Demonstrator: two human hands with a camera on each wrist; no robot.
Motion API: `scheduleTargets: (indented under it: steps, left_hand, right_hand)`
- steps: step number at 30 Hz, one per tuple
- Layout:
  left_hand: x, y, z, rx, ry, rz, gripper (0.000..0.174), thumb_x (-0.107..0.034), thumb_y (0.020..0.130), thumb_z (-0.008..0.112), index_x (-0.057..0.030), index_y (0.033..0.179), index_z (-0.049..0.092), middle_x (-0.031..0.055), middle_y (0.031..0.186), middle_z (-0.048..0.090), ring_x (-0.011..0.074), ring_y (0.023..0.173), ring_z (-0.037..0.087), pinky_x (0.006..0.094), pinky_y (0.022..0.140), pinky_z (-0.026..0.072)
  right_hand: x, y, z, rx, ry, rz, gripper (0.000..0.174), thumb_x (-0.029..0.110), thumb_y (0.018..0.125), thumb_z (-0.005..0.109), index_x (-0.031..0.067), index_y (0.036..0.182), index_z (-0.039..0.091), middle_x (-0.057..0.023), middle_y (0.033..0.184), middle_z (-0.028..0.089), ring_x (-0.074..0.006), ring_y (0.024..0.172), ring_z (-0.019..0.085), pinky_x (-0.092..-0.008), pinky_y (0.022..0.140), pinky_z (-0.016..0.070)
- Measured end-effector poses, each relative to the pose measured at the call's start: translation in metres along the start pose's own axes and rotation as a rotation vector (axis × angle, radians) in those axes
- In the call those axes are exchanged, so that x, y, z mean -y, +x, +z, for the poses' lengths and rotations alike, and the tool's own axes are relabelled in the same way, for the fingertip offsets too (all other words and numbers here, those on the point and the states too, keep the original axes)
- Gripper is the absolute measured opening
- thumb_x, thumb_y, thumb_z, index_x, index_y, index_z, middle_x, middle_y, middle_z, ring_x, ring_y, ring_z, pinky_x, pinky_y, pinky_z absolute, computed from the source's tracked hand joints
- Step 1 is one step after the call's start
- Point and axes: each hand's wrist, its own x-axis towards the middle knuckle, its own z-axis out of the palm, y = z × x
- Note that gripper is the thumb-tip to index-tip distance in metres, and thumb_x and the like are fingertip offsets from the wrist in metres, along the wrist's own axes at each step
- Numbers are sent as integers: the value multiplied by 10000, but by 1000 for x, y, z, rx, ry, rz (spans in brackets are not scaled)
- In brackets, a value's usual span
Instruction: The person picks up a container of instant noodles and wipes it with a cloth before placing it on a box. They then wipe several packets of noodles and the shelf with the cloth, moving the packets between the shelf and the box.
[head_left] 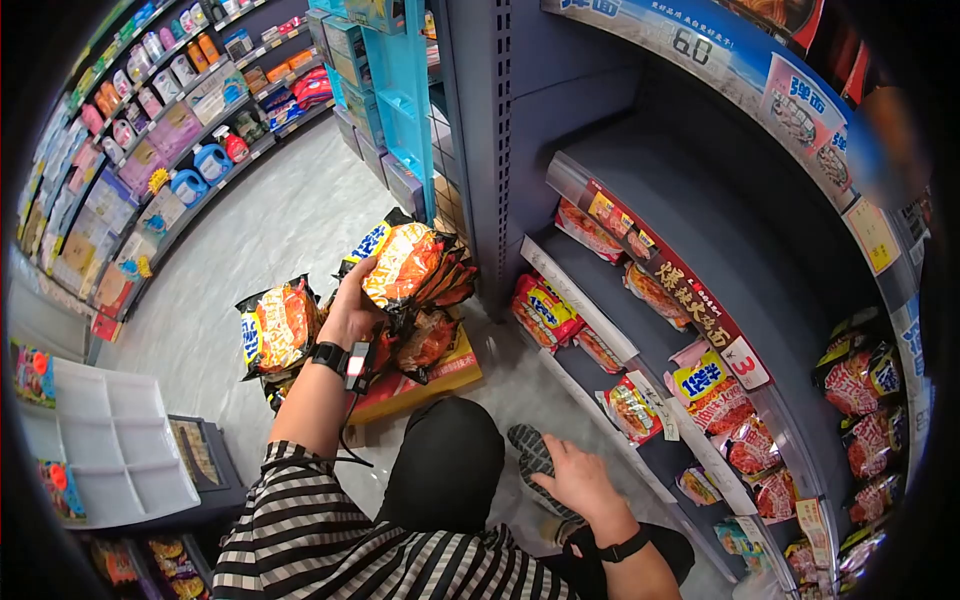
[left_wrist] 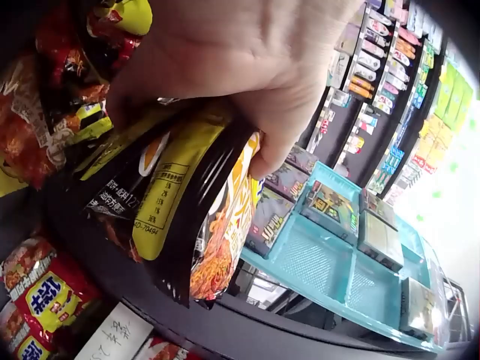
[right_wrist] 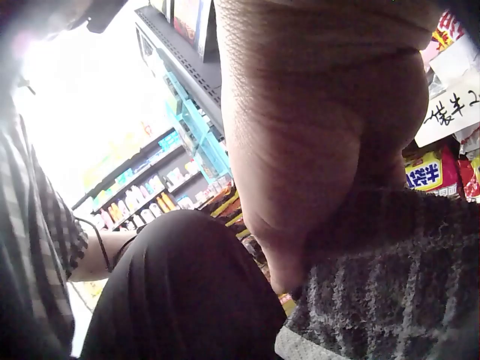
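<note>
My left hand [head_left: 348, 308] grips several instant noodle packets [head_left: 408, 262] stacked on edge, with the thumb over the front one. In the left wrist view the black-and-yellow packet edges [left_wrist: 176, 191] show under the palm, and the fingers are mostly hidden. Below lie more noodle packets [head_left: 428, 343] in and above a yellow-red carton [head_left: 425, 385], with another stack [head_left: 280, 322] to its left. Beside the raised knee, my right hand [head_left: 585, 485] holds a dark grey checked cloth [head_left: 532, 462]. That cloth fills the lower right of the right wrist view, the thumb against its edge.
At right, tiered shelves with price rails [head_left: 690, 295] carry noodle packets [head_left: 710, 390]. A dark shelf post [head_left: 485, 150] stands ahead, next to a turquoise rack [head_left: 400, 95]. Shelves of bottles [head_left: 180, 185] line the far left. A white divided tray [head_left: 110, 440] is at lower left.
</note>
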Motion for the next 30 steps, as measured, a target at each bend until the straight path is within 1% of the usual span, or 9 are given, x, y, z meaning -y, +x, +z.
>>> scheduleTargets:
  steps: [7,10,13,16,21,25,27,29,30]
  left_hand:
    - [0,9,3,-103,89,-60,487,-454,877,614,-111,1220,573,83,1277,593,287,1238,477,667,1045,192]
    - [-1,10,-3,-188,228,-56,497,-464,882,606,-109,1228,567,84,1257,604,294,1183,526,659,1025,255]
    - [-2,7,-4,-243,380,-23,489,-417,889,615,-78,1235,550,116,1165,642,305,1043,619,636,918,419]
    - [-2,-8,-3,-284,488,6,495,-347,847,680,-35,1209,553,148,1065,663,291,873,675,520,707,555]
    - [-4,-31,0,-323,776,57,535,-332,794,731,10,1162,549,158,976,653,272,702,678,422,582,566]
    - [4,-42,-7,-317,964,216,617,-295,778,737,67,1197,464,184,974,646,251,687,671,375,547,542]
    - [12,-50,-1,-490,1194,470,684,-264,776,729,91,1260,400,173,943,643,225,709,665,348,599,532]
    - [24,-56,4,-350,1224,972,648,-230,781,715,61,1283,427,129,878,630,188,694,630,325,628,506]
    - [23,-71,27,-273,1268,851,606,-211,789,707,44,1278,456,108,853,618,167,687,609,309,627,494]
  right_hand:
    - [-1,2,0,24,-5,-7,658,331,781,714,43,1304,440,-211,1029,616,-405,900,635,-474,765,518]
    - [2,2,0,33,-6,-2,653,330,782,713,47,1303,440,-210,1031,616,-408,902,633,-473,767,518]
    - [2,3,0,41,-5,-2,653,332,784,711,51,1306,438,-210,1035,615,-410,903,633,-473,769,518]
    - [3,3,0,59,-18,13,653,338,787,708,52,1308,437,-210,1039,615,-411,905,633,-474,771,517]
    - [2,2,2,60,-25,16,662,349,794,704,53,1320,431,-210,1053,615,-406,909,636,-477,774,516]
    - [3,0,2,31,-17,19,654,346,782,715,38,1298,456,-214,1038,618,-409,886,633,-473,759,518]
    - [1,-2,5,13,-54,-1,644,363,787,707,48,1293,460,-202,1047,622,-395,892,637,-469,756,519]
    - [0,-2,5,14,-34,-30,636,352,803,684,34,1297,439,-209,1036,621,-387,918,636,-460,766,521]
    - [-1,-2,6,7,-20,-39,627,343,803,685,31,1290,441,-208,1029,620,-386,915,636,-461,766,522]
